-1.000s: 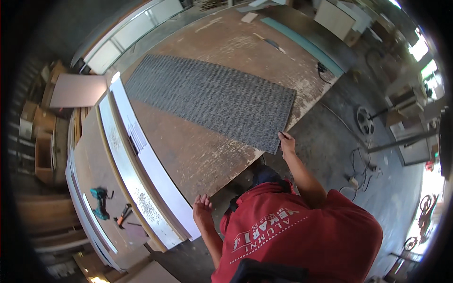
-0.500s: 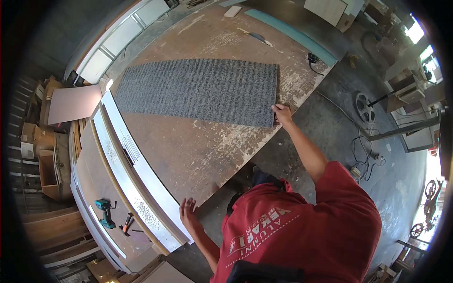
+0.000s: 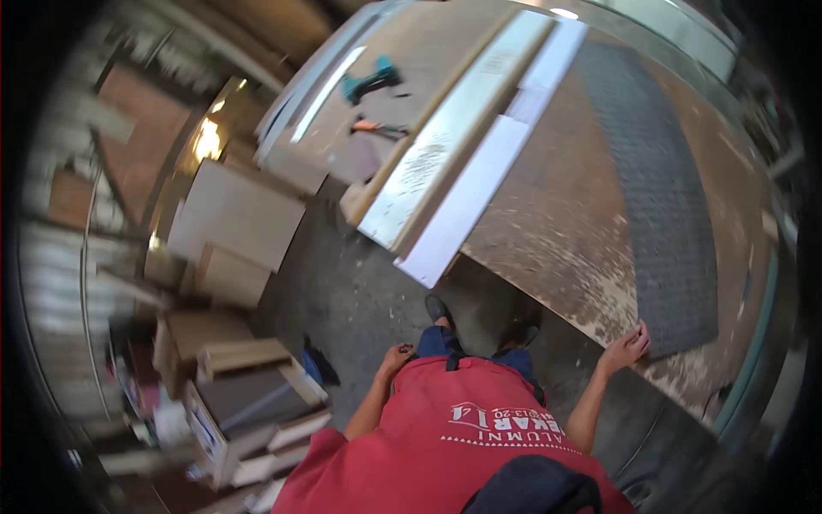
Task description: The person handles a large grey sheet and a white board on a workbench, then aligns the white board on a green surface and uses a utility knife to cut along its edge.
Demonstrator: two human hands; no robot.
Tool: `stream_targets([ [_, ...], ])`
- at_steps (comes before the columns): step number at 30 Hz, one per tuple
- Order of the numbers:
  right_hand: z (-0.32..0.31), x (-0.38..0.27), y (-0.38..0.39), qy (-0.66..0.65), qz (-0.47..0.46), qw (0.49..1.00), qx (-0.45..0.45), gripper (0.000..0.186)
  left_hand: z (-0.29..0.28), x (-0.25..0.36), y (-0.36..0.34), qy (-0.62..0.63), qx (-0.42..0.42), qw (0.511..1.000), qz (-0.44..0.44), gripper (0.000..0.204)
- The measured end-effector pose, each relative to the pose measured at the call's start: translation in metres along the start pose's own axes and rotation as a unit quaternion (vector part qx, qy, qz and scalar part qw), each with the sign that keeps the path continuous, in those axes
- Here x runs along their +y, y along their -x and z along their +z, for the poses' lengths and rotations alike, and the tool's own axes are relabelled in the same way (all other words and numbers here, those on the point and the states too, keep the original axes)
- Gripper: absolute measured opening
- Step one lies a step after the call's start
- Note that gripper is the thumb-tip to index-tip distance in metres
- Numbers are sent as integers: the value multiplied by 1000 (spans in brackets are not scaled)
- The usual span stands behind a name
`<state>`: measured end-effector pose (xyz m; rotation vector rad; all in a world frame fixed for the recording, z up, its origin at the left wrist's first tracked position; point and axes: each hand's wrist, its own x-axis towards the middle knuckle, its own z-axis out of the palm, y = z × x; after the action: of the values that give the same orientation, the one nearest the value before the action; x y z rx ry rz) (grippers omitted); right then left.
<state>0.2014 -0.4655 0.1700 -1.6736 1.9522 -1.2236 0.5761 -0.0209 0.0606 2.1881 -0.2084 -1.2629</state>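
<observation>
At the near corner of a long dark grey panel (image 3: 664, 206), my right hand (image 3: 628, 345) has its fingers closed on the edge, the thumb side partly hidden. The panel lies flat on a worn brown worktable (image 3: 548, 214), its surface mottled and blurred by motion. My left hand (image 3: 396, 355) is in front of my hip, off the table, fingers loosely bent and apart with nothing visible in them. Nearest to it on the table's side are a long white strip (image 3: 488, 188) and a pale speckled strip (image 3: 428, 163) lying side by side.
Beyond the strips lie a teal power drill (image 3: 372, 80) and an orange-handled hammer (image 3: 377, 128). Cardboard-coloured boards (image 3: 235, 214) lean at the left, with a wooden box frame (image 3: 257, 403) below them. A teal strip (image 3: 753, 351) runs along the table's right edge.
My view has swung left, so the table and panel now appear further right. My left hand has drawn back from the white strip to my hip. My right hand stays at the panel's corner.
</observation>
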Motion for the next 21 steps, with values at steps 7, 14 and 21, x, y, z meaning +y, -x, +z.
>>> stream_targets([
  [7, 76, -65, 23, 2, -71, 996, -52, 34, -14, -170, 29, 207, 63, 960, -175, 18],
  [14, 211, -240, 173, -123, -152, 954, -226, 24, -128, -289, 44, 403, 178, 843, -310, 14],
  [21, 287, -433, 352, -171, -415, 770, -454, 15, -239, -335, 24, 478, 270, 797, -252, 19],
])
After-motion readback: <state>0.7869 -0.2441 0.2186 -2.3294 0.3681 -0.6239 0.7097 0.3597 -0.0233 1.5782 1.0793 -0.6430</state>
